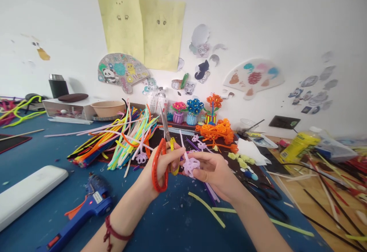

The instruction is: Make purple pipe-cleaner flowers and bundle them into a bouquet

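My left hand [160, 164] is closed around a pair of scissors [164, 124]. Their blades point up, and the red and yellow handles loop about the hand. Its thumb and fingertips also meet at the stem of a lilac pipe cleaner flower [191, 165]. My right hand [215, 172] pinches this flower by its looped petals, with the short stem standing upward. Behind the hands, another lilac pipe cleaner flower [141, 157] lies by the pile of pipe cleaners [129, 137], and smaller lilac pieces [201, 145] lie on a dark mat.
A blue glue gun [97, 200] and a long white case [31, 193] lie at left. Black-handled scissors [266, 196] and yellow-green strips [208, 210] are at right. Behind stand potted pipe cleaner flowers [195, 109], orange flowers [219, 130] and a yellow bottle [299, 145].
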Demonstrator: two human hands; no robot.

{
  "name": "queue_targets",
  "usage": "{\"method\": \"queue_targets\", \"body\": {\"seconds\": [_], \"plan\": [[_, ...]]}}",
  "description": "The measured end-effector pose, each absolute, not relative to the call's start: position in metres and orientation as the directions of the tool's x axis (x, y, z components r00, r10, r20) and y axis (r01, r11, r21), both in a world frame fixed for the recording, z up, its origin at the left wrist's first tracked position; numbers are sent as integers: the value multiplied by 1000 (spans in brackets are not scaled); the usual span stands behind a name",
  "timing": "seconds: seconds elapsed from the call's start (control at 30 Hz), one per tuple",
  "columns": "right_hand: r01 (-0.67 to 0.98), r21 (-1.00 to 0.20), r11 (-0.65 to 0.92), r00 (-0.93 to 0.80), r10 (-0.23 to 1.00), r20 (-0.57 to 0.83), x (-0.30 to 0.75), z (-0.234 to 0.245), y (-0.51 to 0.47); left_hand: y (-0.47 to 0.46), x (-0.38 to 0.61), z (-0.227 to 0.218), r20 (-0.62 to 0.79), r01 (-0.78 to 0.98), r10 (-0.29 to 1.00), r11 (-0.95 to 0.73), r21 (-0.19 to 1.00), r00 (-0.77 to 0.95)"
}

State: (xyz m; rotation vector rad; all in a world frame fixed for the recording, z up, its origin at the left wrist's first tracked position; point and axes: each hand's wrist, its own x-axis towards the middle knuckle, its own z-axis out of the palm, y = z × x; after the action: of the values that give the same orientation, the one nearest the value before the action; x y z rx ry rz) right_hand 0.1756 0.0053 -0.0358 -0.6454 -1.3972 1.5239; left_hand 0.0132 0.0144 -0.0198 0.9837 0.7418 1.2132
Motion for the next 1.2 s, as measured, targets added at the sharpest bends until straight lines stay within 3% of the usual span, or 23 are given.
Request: {"method": "queue_targets", "body": {"seconds": [0.9,1.2], "plan": [[-236,-968,86,-457,869,189,177,-33,4,21,11,-31,70,-238,975,-18,971,211],[-258,-964,66,-340,928,154,174,-29,2,20,10,-31,174,-210,976,-143,967,135]]}}
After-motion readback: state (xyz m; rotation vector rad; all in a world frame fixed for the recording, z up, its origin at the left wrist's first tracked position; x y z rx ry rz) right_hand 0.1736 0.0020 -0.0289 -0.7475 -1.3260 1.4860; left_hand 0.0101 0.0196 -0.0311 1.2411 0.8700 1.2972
